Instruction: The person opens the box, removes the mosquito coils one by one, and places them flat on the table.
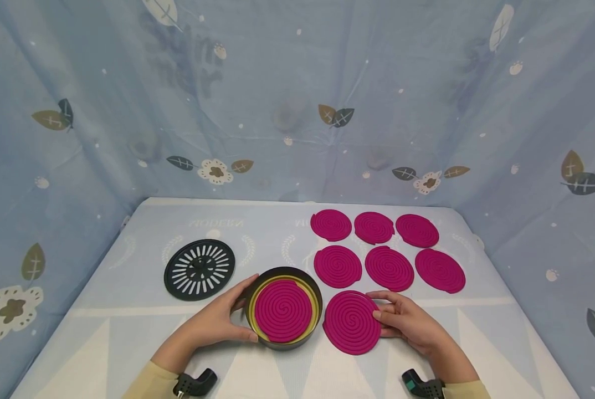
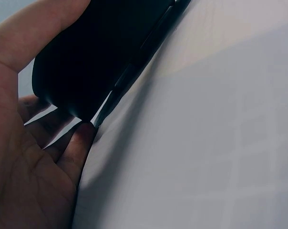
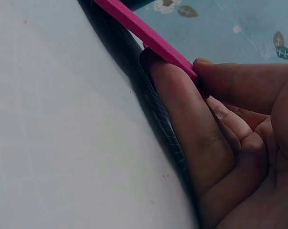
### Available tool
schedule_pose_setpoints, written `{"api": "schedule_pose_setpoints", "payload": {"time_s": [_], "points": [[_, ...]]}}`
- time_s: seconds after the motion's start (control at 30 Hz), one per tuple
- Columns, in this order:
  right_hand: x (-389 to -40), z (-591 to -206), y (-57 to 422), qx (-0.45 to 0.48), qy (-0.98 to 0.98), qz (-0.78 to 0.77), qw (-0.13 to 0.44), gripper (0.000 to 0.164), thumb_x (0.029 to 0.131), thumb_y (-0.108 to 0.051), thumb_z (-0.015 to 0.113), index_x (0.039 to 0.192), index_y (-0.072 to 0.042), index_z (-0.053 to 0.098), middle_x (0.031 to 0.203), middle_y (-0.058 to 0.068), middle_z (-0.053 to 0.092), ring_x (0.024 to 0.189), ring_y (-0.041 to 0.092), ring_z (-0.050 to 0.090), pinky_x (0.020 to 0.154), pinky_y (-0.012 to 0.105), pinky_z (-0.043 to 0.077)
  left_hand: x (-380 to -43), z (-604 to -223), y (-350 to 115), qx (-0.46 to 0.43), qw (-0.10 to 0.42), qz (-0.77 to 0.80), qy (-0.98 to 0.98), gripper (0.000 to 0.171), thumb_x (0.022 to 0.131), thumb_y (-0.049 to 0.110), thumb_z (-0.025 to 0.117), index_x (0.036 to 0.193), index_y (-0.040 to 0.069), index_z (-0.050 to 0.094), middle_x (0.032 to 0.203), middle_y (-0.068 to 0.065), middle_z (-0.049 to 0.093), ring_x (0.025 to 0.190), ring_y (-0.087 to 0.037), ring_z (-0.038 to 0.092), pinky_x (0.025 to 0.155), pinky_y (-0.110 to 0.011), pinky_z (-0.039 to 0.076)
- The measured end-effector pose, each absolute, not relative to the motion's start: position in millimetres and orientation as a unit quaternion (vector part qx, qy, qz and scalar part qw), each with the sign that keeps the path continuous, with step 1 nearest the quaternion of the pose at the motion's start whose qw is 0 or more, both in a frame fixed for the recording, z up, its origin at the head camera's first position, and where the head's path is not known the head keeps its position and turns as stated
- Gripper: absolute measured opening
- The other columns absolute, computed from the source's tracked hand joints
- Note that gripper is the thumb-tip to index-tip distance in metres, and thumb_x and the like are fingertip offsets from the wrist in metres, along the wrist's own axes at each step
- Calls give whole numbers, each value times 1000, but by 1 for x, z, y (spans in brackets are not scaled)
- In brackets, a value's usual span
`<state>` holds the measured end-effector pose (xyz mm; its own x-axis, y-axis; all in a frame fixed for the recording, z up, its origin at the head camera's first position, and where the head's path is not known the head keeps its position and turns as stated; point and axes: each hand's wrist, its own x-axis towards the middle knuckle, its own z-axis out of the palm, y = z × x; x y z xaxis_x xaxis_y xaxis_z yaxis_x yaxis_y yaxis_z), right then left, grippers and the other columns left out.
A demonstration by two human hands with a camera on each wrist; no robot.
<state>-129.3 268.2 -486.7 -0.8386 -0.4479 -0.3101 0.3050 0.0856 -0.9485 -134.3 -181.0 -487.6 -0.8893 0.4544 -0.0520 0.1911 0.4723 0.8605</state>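
My left hand (image 1: 219, 316) grips the left side of a round dark tin (image 1: 321, 310), thumb at the front and fingers behind. In the left wrist view the tin's dark wall (image 2: 101, 52) lies between thumb and fingers. A magenta mosquito coil (image 1: 283, 310) lies inside the tin, ringed by a yellow lining (image 1: 313, 299). Between thumb and fingers my right hand (image 1: 404, 321) pinches the right edge of another magenta mosquito coil (image 1: 352, 322), just right of the tin. Seen edge-on in the right wrist view, that coil (image 3: 149, 38) is tilted off the table.
A black slotted lid (image 1: 200, 270) lies to the left of the tin. Behind the right hand, more magenta coils lie in two rows of three, one nearer (image 1: 389, 268) and one farther (image 1: 374, 227). Patterned blue cloth (image 1: 297, 100) hangs behind and beside the table.
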Motion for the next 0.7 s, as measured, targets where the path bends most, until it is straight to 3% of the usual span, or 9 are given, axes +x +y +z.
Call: {"api": "schedule_pose_setpoints", "payload": {"time_s": [0.7], "points": [[-128, -484, 269, -66, 696, -661, 274, 63, 97, -11, 63, 148, 9, 33, 120, 22, 65, 101, 24, 68, 85, 40, 60, -134, -487, -180, 181, 137, 481, 847, 124, 56, 48, 95, 157, 28, 26, 156, 9, 32, 142, -13, 31, 112, -31, 38]]}}
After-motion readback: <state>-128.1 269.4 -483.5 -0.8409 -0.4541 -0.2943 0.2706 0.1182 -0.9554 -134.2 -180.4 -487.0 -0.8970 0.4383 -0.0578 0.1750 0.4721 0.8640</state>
